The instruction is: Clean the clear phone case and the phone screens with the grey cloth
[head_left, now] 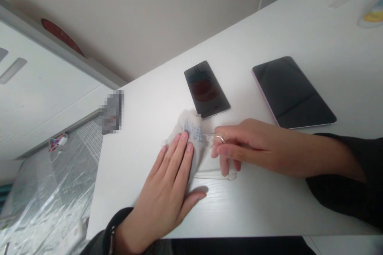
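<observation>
Left hand [166, 193], fingers flat and loosely spread, presses a printed wipe [189, 121] over a clear case [208, 170], apparently, on the counter [254, 211]; right hand [249, 145] pinches its edge. Wiping seems underway; remainder unclear.

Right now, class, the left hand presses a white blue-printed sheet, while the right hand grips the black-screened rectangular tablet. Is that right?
Not the tablet: the head view shows the right hand gripping a clear plastic case. The rest holds.

Hands [169, 189] on cloth [190, 123], clear case [209, 172]
</observation>
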Demonstrator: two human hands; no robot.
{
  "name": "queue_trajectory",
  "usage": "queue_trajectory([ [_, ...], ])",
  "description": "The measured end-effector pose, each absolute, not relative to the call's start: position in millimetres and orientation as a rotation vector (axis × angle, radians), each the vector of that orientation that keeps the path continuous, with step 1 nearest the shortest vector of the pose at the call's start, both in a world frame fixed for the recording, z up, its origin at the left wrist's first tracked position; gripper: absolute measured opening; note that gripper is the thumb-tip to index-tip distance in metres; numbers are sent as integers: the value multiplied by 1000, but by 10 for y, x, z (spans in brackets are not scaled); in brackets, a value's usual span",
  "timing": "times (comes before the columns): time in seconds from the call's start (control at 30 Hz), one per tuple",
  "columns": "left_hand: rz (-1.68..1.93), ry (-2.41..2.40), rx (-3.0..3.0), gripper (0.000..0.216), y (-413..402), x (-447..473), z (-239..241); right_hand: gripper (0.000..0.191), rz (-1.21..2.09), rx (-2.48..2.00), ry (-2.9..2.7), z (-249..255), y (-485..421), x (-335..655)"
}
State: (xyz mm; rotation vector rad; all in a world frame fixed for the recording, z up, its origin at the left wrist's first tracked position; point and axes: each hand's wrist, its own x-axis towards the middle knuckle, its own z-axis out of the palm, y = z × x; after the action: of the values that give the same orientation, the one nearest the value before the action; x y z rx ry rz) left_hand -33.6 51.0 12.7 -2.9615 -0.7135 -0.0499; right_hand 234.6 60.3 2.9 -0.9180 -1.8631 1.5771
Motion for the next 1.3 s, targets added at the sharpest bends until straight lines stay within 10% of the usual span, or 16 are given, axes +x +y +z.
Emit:
queue_trajectory([
  [0.8, -131, -1013, -2955, 69, 524, -713, 268, 38, 1435, -1026, -1932, 23, 582, 2359],
  [1.07, -766, -1980, -2930, 74, 425, -810, 242, 34, 1459, -841, -1840, 27, 576, 2395],
  [1.3, -1018, -2677, -2794, 27, 421, -838, 341, 33, 1433, -924, -1756, 25, 588, 2378],
])
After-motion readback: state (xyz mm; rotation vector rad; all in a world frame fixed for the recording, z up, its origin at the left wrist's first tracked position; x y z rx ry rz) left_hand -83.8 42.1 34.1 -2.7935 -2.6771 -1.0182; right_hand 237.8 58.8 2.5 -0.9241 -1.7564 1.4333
